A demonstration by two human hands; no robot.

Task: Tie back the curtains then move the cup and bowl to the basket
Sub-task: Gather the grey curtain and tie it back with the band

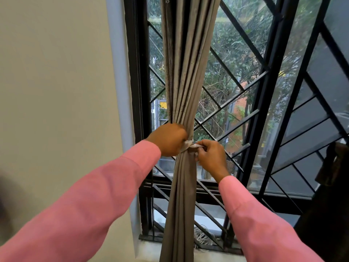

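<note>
A grey-brown curtain (pixel 186 82) hangs gathered into a tight bundle in front of the window. A pale fabric tie-back (pixel 188 143) wraps the bundle at its narrowest point. My left hand (pixel 168 139) grips the bundle and the tie-back from the left side. My right hand (pixel 210 157) pinches the other end of the tie-back just right of the bundle, fingers curled. Both arms wear pink sleeves. No cup, bowl or basket is in view.
A black window frame with a diagonal metal grille (pixel 245 103) stands behind the curtain, trees and buildings beyond. A pale wall (pixel 56 91) fills the left. A dark object (pixel 332 167) hangs at the right edge. The window sill (pixel 213 256) runs along the bottom.
</note>
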